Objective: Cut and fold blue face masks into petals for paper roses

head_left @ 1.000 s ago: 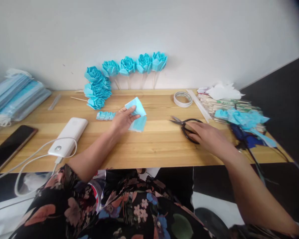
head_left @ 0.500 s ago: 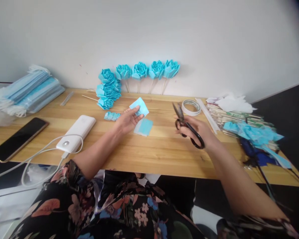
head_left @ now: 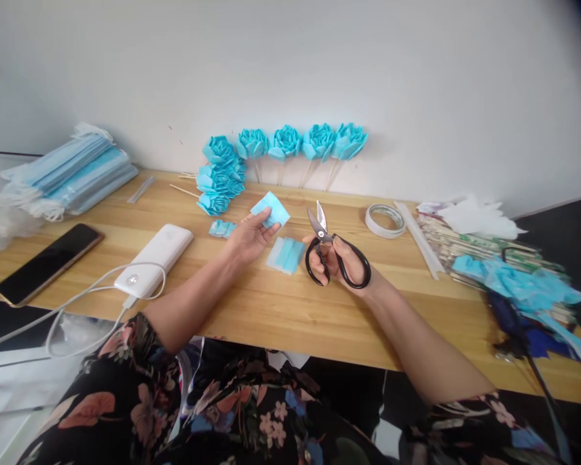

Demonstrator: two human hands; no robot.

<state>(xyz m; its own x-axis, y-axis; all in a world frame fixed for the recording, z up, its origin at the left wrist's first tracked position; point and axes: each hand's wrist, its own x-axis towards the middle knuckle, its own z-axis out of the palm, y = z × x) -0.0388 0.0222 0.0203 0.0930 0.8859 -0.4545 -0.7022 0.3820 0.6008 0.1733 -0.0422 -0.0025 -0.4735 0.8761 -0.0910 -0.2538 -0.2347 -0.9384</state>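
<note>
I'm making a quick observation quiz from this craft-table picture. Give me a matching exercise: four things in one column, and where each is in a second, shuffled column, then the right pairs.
Things:
1. scissors
2. folded blue piece
3. tape roll
4. phone

Places:
A. flat on the table near its left edge
B. in the right hand, blades pointing up
C. pinched in the left hand
D. on the table right of the scissors, towards the wall

Pairs: 1-B, 2-C, 3-D, 4-A
</note>
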